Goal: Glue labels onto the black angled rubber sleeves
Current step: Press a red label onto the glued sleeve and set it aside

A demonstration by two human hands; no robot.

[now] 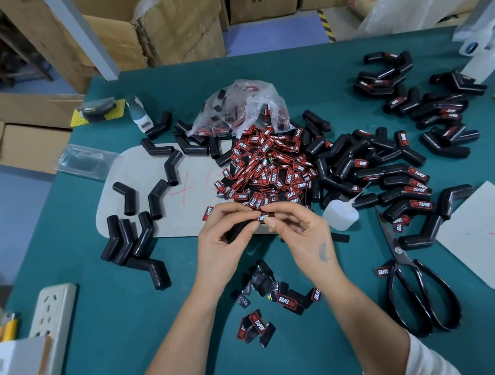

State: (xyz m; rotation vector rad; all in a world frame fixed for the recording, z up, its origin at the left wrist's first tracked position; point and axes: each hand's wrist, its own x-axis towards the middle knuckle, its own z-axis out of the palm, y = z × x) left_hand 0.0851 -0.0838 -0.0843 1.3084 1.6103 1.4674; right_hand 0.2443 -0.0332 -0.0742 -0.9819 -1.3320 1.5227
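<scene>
Left hand: the left hand (226,236) has its fingers curled round a black angled rubber sleeve (238,231), thumb at the edge of the label.
Right hand: the right hand (300,230) pinches the label (263,217) between thumb and forefinger, on top of the sleeve.
Item in work: sleeve and label are held together above the near edge of the grey mat (150,177), over the green table (132,314).
Label stock: a heap of red-and-black labels (268,168) lies just beyond the hands, spilling from a clear plastic bag (243,107).
Unlabelled sleeves: loose on the left (135,240), on and beside the mat.
Labelled sleeves: piled on the right (387,176).
Glue bottle: a small white bottle (340,214) lies just right of the right hand.
Scissors: black scissors (414,286) lie further right, near the table edge.
Loose pieces: label backings and labels (267,298) lie scattered between the forearms.
</scene>
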